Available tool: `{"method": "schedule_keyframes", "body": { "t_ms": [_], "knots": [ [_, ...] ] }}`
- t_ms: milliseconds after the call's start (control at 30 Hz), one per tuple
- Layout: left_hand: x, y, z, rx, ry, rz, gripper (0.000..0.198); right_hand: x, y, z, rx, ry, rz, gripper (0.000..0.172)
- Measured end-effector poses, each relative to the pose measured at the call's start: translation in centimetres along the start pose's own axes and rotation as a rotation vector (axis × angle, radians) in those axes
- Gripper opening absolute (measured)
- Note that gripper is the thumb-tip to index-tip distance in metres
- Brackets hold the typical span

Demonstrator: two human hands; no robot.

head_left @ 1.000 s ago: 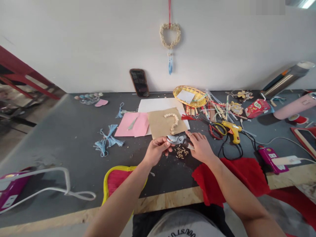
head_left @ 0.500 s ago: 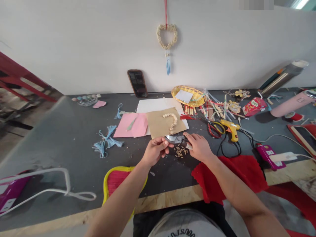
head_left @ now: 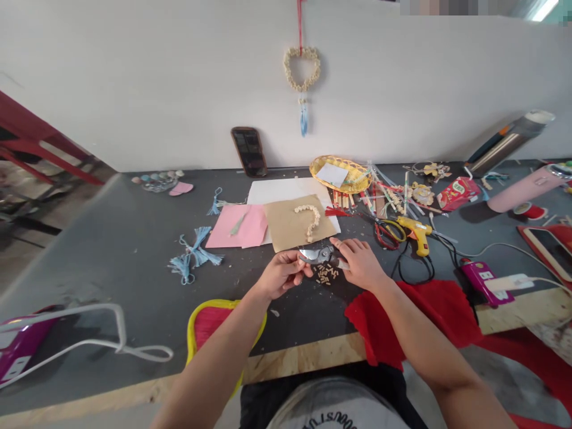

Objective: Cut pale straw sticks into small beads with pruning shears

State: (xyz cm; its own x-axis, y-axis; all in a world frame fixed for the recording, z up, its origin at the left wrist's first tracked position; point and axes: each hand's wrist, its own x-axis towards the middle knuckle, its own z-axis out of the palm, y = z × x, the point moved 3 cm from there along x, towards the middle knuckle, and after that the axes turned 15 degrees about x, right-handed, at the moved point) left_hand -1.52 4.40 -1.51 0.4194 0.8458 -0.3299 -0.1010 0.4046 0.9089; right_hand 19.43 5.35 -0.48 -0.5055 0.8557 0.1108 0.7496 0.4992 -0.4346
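Note:
My right hand (head_left: 361, 262) is wrapped around the handles of a pair of pruning shears (head_left: 318, 255), whose metal blades point left. Pinched fingers of my left hand (head_left: 284, 273) meet right at the blade tips; whatever they hold is too small or hidden to make out. Below the shears lies a scatter of short, pale cut pieces (head_left: 327, 274) on the dark table. Just beyond, a curved string of cream bead-like bits (head_left: 313, 223) rests on brown paper (head_left: 281, 226).
A yellow glue gun (head_left: 415, 232), red-and-yellow-handled scissors (head_left: 389, 233) and a wicker basket (head_left: 339, 186) stand to the right. Blue tassels (head_left: 196, 253) and pink paper (head_left: 223, 229) lie left. Red cloth (head_left: 420, 316) covers the front edge. A heart-shaped ornament (head_left: 286, 70) hangs on the wall.
The view has shifted very slightly. My left fingers have curled a little beside the blade tips; the right hand still grips the shears in nearly the same spot.

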Motion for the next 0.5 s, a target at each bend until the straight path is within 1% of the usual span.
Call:
{"method": "schedule_keyframes", "body": {
  "t_ms": [133, 200, 267, 367, 500],
  "knots": [
    [-0.05, -0.02, -0.02, -0.056, -0.037, -0.006, 0.029, 0.04, -0.27, 0.06, 0.018, -0.028, 0.012, 0.053],
    [-0.08, 0.1, 0.02, -0.081, -0.029, 0.004, 0.029, 0.04, -0.42, 0.13, 0.022, -0.036, 0.03, 0.051],
    [-0.07, 0.26, 0.12, -0.071, 0.009, 0.025, 0.031, 0.06, -0.49, 0.21, 0.014, -0.024, 0.052, 0.049],
    [0.05, 0.45, 0.34, -0.03, 0.099, 0.081, 0.034, 0.13, -0.32, 0.33, -0.016, 0.022, 0.093, 0.048],
    [0.26, 0.29, 0.48, 0.017, 0.191, 0.16, 0.033, 0.23, 0.04, 0.52, -0.029, 0.051, 0.107, 0.054]
  ]
}}
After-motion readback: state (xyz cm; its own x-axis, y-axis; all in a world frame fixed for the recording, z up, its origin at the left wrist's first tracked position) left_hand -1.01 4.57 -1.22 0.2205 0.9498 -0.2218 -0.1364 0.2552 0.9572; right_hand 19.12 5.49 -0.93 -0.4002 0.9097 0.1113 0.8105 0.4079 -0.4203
